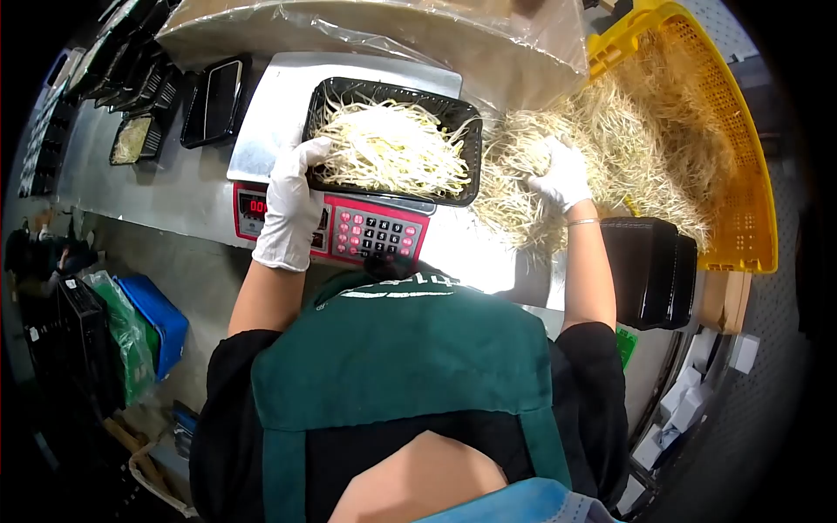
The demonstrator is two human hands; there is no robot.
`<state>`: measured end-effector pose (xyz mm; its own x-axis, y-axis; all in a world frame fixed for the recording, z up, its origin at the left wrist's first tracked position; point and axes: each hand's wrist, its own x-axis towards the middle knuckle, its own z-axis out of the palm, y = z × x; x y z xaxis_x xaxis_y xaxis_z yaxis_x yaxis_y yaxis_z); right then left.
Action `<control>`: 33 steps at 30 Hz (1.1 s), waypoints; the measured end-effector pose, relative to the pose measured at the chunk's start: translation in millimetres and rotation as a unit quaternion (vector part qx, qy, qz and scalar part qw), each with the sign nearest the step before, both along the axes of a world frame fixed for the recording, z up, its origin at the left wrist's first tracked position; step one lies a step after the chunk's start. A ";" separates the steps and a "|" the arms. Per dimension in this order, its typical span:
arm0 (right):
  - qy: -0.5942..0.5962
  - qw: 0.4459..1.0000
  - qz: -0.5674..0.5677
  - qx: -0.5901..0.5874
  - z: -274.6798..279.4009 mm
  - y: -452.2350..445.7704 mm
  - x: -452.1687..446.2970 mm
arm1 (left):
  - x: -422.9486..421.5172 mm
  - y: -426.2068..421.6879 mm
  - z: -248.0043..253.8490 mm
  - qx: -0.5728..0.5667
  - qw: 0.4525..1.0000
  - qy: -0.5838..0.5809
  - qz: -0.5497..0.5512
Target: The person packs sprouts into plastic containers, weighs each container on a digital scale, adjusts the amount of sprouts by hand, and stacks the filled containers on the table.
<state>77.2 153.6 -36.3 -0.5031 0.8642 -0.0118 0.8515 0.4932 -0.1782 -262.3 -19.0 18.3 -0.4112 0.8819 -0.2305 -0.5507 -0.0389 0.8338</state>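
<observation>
A black plastic tray (473,157) heaped with bean sprouts (392,144) is over the metal plate of a red scale (418,240). My left hand (295,205), in a white glove, grips the tray's left edge, thumb over the rim; its other fingers are hidden beneath. To the right, my gloved right hand (562,174) is in the loose pile of bean sprouts (619,148), fingers curled on some of them. Part of the scale's red display is covered by my left hand.
A yellow basket (750,174) lies tipped at the right, sprouts spilling from it. Stacked black trays (645,270) stand near my right forearm. At the left are an unfilled black tray (214,100), a small sprout-filled tray (133,142) and more stacks. Clear plastic sheeting (375,39) lies behind.
</observation>
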 end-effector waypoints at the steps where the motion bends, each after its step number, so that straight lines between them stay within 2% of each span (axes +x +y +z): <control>1: 0.000 1.000 -0.002 0.006 5.3 2.9 6.1 | 0.6 1.9 -3.1 0.018 0.999 -0.027 0.002; 2: 0.107 0.993 0.033 0.039 9.6 4.5 13.1 | -2.4 2.4 -12.3 0.024 0.999 -0.045 0.000; 3: 0.210 0.973 0.070 0.070 23.6 -2.3 8.6 | 6.6 1.3 -0.5 0.037 0.998 -0.037 -0.021; 4: 0.291 0.953 0.071 0.037 39.5 -9.2 5.7 | 5.9 1.4 -16.2 0.093 0.994 0.032 -0.047; 6: 0.208 0.968 0.046 0.132 82.3 -34.5 -19.6 | 1.1 7.2 -37.6 0.079 0.993 0.053 -0.063; 7: 0.171 0.969 0.047 0.171 100.4 -46.4 -38.6 | 19.8 10.3 -11.3 -0.014 0.988 0.148 -0.029; 8: 0.173 0.969 0.055 0.167 109.1 -53.9 -58.5 | 29.7 15.0 -0.5 -0.029 0.997 0.070 -0.033; 9: 0.145 0.959 0.100 0.224 115.3 -61.2 -78.2 | 34.8 18.9 3.8 -0.041 0.998 -0.009 -0.037; 11: 0.124 0.926 0.186 0.304 126.6 -73.4 -122.1 | 39.6 21.2 1.7 0.019 0.997 -0.056 -0.040; 12: 0.118 0.936 0.208 0.259 121.0 -73.8 -141.5 | 45.2 21.4 -1.0 0.030 0.999 -0.025 0.006; 13: 0.112 0.943 0.229 0.213 112.8 -73.1 -158.6 | 38.3 25.0 -18.8 0.028 0.999 -0.013 -0.039; 15: 0.043 0.975 0.213 0.055 102.3 -74.5 -189.8 | 19.6 22.4 -20.8 -0.018 0.994 -0.007 -0.111; 16: 0.065 0.965 0.235 0.098 92.0 -74.0 -194.3 | 0.2 26.7 -37.9 -0.014 0.994 -0.007 -0.108; 17: 0.065 0.964 0.236 0.101 92.8 -72.4 -197.7 | -23.7 36.1 -68.1 0.065 0.995 0.001 -0.071; 18: 0.072 0.961 0.244 0.111 93.0 -71.4 -198.2 | -33.7 39.3 -66.0 0.142 0.989 0.008 -0.035; 19: 0.078 0.958 0.250 0.119 91.6 -72.3 -197.3 | -30.4 43.8 -66.8 0.141 0.989 0.006 -0.036; 20: 0.057 0.957 0.245 0.145 88.5 -72.7 -196.5 | -14.3 47.9 -30.3 0.167 0.976 0.131 -0.052; 21: 0.053 0.958 0.245 0.141 89.1 -67.5 -195.6 | -3.4 49.5 -9.6 0.179 0.963 0.192 -0.062; 22: 0.018 0.951 0.297 0.087 94.0 -57.1 -195.8 | 7.5 51.1 11.6 0.193 0.946 0.251 -0.068; 23: 0.110 0.952 0.285 -0.030 100.3 -56.2 -191.7 | 13.9 53.6 23.4 0.164 0.889 0.407 -0.131; 25: 0.309 0.885 0.235 -0.256 113.3 -54.1 -183.8 | 21.8 59.8 21.7 0.133 0.800 0.552 -0.193; 26: 0.129 0.946 0.278 -0.104 122.3 -46.9 -172.1 | 26.3 61.5 6.7 0.176 0.731 0.648 -0.123; 27: -0.061 0.950 0.303 0.050 126.2 -39.7 -157.7 | 29.8 61.2 4.6 0.216 0.647 0.729 -0.051; 28: -0.061 0.947 0.302 0.088 119.4 -35.6 -144.6 | 31.9 60.9 2.1 0.179 0.668 0.714 -0.112; 29: -0.062 0.944 0.299 0.126 118.4 -35.3 -136.3 | 32.7 59.9 2.9 0.179 0.669 0.713 -0.115; 31: -0.140 0.965 0.220 0.012 121.8 -32.8 -124.7 | 29.7 58.4 3.1 0.189 0.652 0.722 -0.136; 32: -0.122 0.974 0.190 -0.025 123.1 -34.7 -122.9 | 27.8 58.9 -1.8 0.188 0.651 0.722 -0.138; 33: -0.120 0.974 0.189 -0.027 117.8 -36.5 -119.6 | 26.4 59.2 -7.4 0.215 0.799 0.518 -0.218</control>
